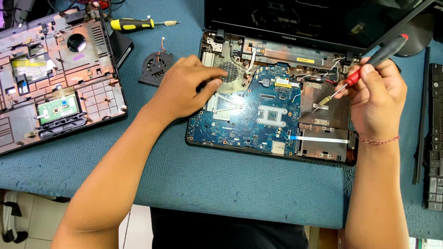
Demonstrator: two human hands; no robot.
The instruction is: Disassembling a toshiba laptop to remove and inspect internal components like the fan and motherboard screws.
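Right now my right hand (376, 99) grips a red-handled screwdriver (364, 69), tip over the opened laptop base (272, 115); my left hand (184, 87) rests loosely spread on its left side, a loose fan (157, 67), a yellow screwdriver (138, 24) and a removed palmrest cover (55, 78) lying left

One head cam, looking steeply down from above the person's chest, close in on the blue table (194, 180); opened laptop (272, 115) sits centre frame, forearms enter from bottom edge. No 2nd view to overlap.
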